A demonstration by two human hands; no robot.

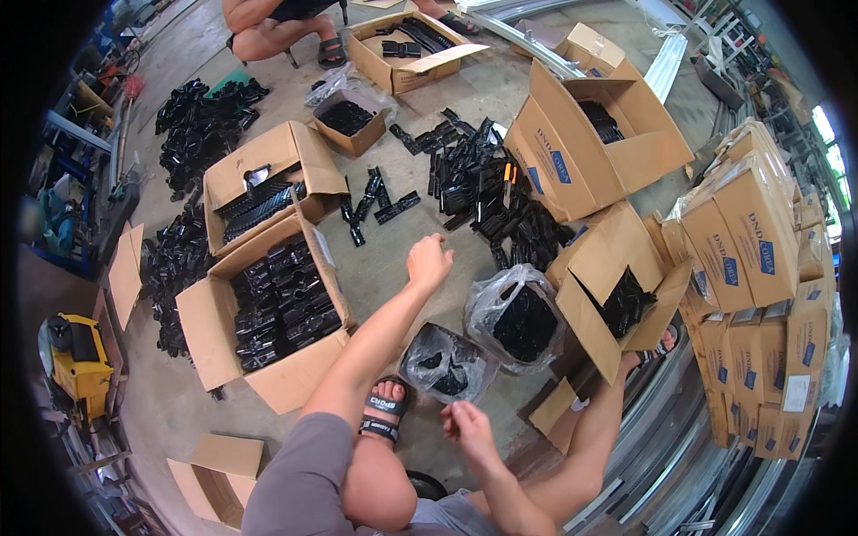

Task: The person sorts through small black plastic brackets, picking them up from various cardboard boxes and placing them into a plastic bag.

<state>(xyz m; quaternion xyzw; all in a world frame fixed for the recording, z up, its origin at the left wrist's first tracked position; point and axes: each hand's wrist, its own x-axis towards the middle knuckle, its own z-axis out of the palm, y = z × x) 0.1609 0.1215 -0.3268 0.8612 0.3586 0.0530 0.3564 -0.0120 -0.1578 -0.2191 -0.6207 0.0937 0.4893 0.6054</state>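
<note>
My left hand (pixel 430 262) is stretched forward over the floor, thumb and finger a little apart, with nothing seen between them. Beyond it lie a few loose black glossy parts (pixel 382 198), and to its right a heap of the same parts (pixel 478 183). Close to my body, my right hand (pixel 469 429) is closed in a pinch; what it holds, if anything, is too small to make out. Just beyond its fingertips sits a clear plastic bag (pixel 429 371) with black pieces inside. Beside that stands a fuller bag (pixel 517 317) of small black pieces.
Open cartons of black parts stand at left (pixel 273 375) and right (pixel 581 156). Another carton (pixel 617 259) is beside the fuller bag. Stacked closed boxes (pixel 742 241) rise at far right. A crouching person (pixel 277 36) is at the back. Metal profiles (pixel 670 473) lie lower right.
</note>
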